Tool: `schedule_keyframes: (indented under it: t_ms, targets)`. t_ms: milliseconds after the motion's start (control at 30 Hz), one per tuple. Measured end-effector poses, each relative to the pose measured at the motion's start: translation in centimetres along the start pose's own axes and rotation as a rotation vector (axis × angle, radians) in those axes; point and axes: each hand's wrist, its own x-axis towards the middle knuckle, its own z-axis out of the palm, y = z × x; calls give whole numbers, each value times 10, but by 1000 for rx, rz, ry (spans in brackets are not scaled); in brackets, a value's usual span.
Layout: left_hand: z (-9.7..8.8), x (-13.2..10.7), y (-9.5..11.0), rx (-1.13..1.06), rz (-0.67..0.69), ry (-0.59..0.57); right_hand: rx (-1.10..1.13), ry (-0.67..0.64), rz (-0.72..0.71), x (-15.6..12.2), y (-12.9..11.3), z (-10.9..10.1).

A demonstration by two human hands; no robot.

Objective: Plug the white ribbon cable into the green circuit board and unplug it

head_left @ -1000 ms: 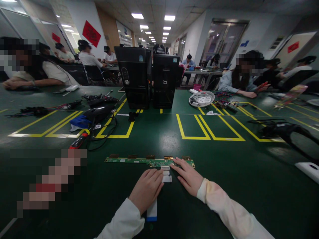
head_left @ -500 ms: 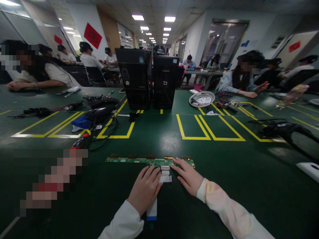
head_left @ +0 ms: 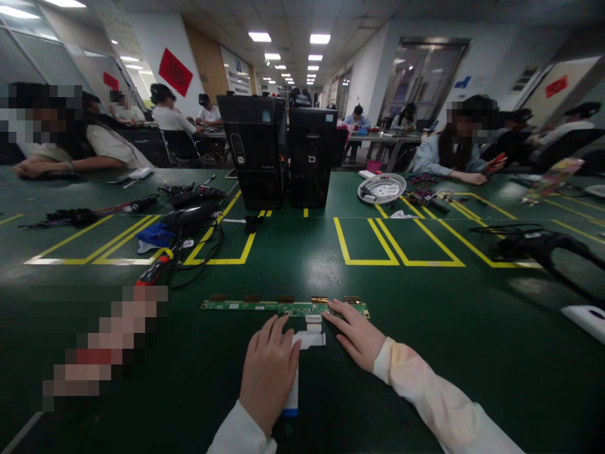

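The left hand (head_left: 267, 372) lies flat and open on the white ribbon cable (head_left: 309, 340). The right hand (head_left: 357, 337), also flat and gripping nothing, steadies the green circuit board (head_left: 246, 306) just beyond the fingertips. This looks like seating the cable (it calls for a straight, even push). The desk (head_left: 425, 353) gives room on both sides of the hands.
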Motion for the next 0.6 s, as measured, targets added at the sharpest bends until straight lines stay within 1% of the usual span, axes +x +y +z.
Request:
schedule_keyframes:
  t_ms: [100, 167, 233, 333, 400, 500, 600]
  targets:
    - [-10, 0, -11, -55, -37, 6, -4, 3, 3, 0, 1, 1]
    - [-13, 0, -23, -73, -62, 4, -3, 13, 3, 0, 1, 1]
    - [-10, 0, -34, -97, -83, 30, -5, 25, -7, 1, 1, -1]
    - [-1, -4, -46, -150, -108, 50, -17, 43, -41, 2, -1, -5]
    - [4, -8, -50, -194, -139, 19, -11, 63, -74, 3, -3, -9]
    - [7, -12, -52, -262, -166, -51, 15, 72, -121, 7, -10, -14]
    - [7, -12, -52, -323, -171, -94, 16, 5, -136, 12, -20, -18]
